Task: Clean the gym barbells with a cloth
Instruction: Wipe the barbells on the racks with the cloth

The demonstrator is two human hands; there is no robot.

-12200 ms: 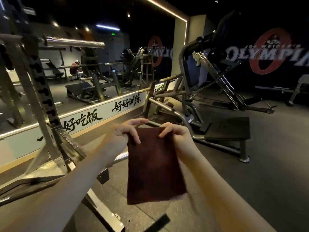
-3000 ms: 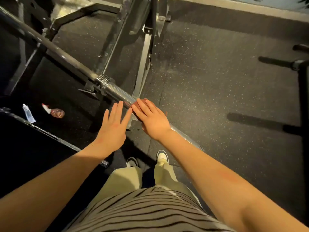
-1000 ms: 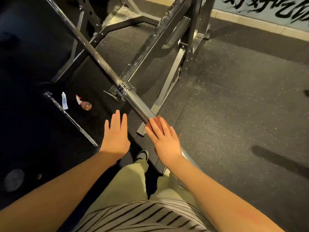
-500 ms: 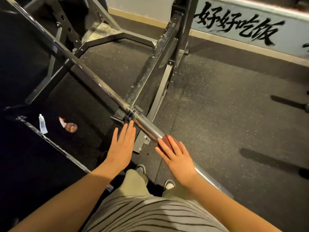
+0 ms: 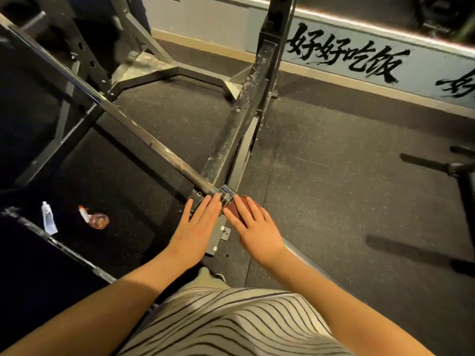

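A steel barbell (image 5: 154, 146) runs from the upper left down to the lower right, resting in a rack. A dark red cloth (image 5: 237, 203) lies over the bar's sleeve just below the shiny collar (image 5: 225, 194). My right hand (image 5: 254, 227) presses flat on the cloth with straight fingers; most of the cloth is hidden beneath it. My left hand (image 5: 196, 224) is flat with fingers spread, its fingertips at the collar, holding nothing.
The rack's dark uprights (image 5: 246, 98) and base frame (image 5: 180, 73) stand beyond the bar. A small white tube (image 5: 48, 219) and a spray bottle (image 5: 95, 219) lie on the black floor at left. A low wall with black lettering (image 5: 347, 56) runs behind.
My right hand has slid the cloth up the sleeve to the collar. My left hand has moved with it to the collar. The view has tilted upward.
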